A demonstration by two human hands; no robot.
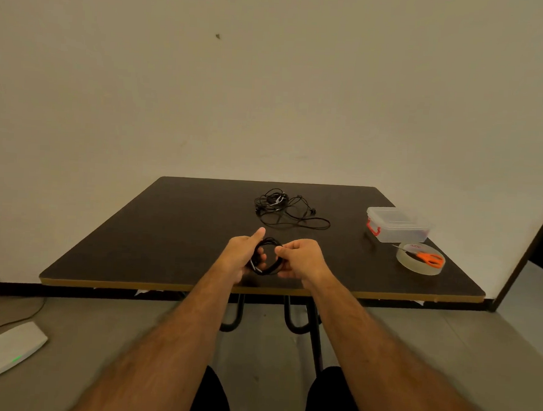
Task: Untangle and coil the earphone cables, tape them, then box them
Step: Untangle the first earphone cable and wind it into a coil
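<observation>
A small black coil of earphone cable (pixel 268 256) is held up just above the near edge of the dark worktop (pixel 167 230). It's gripped on one side by the left hand (pixel 245 254), fingers curled round the loop and thumb sticking up, and pinched on the other side by the right hand (pixel 302 258), so both hands are clamped on the same coil. A bit of silver, maybe a plug, can be seen at the lower left of the loop, but it's too small to be sure.

Further back, near the middle of the worktop, a second bunch of black earphone cable (pixel 284 207) is left in a loose tangle. Off to the right a clear plastic box (pixel 397 225) with red clips is parked, lid on. Just in front of it a roll of clear tape (pixel 419 262) is lying flat, with orange-handled scissors (pixel 426 256) laid across the top of it.
</observation>
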